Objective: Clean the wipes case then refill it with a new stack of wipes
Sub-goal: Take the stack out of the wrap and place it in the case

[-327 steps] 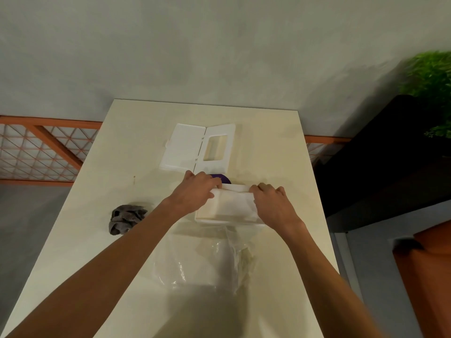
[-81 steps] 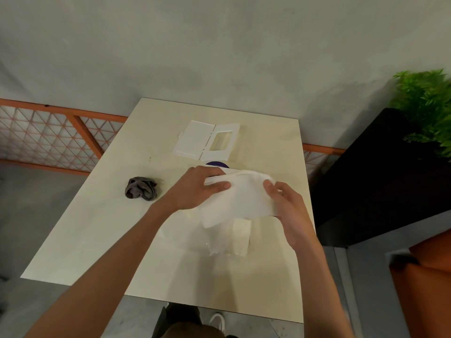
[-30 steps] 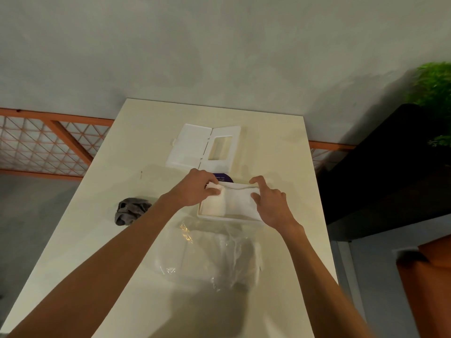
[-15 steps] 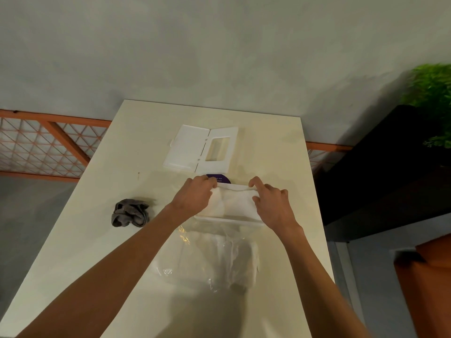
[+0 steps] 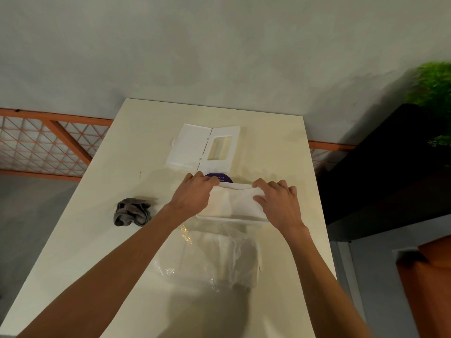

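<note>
Hands meet over the work: the left hand (image 5: 192, 195) is curled onto the left end of the stack of wipes (image 5: 231, 202), fingers bent over its far edge, and the right hand (image 5: 278, 203) presses on the right end with fingertips hooked over the same far edge. Both are closed down on the stack rather than lifting it, one at each short end, with bare white wipe showing between them.

The stack sits in the case base (image 5: 229, 218), whose near rim shows as a thin white lip just below the wipes. Its long axis runs left to right across the body, so each hand has its own end and neither is markedly nearer. Seating looks nearly done; the likely next need is the lid.

That case lid (image 5: 203, 147) lies straight ahead, beyond the hands on the tabletop (image 5: 102, 215), spread flat with its flap folded out to the left and the window opening to the right. A purple label (image 5: 220, 177) peeks out between lid and stack. Either hand could reach forward for the lid.

Nearer the body lies the crumpled clear plastic wrapper (image 5: 214, 257). Off to the left, well apart from the case, sits a bunched grey cloth (image 5: 131, 212).
</note>
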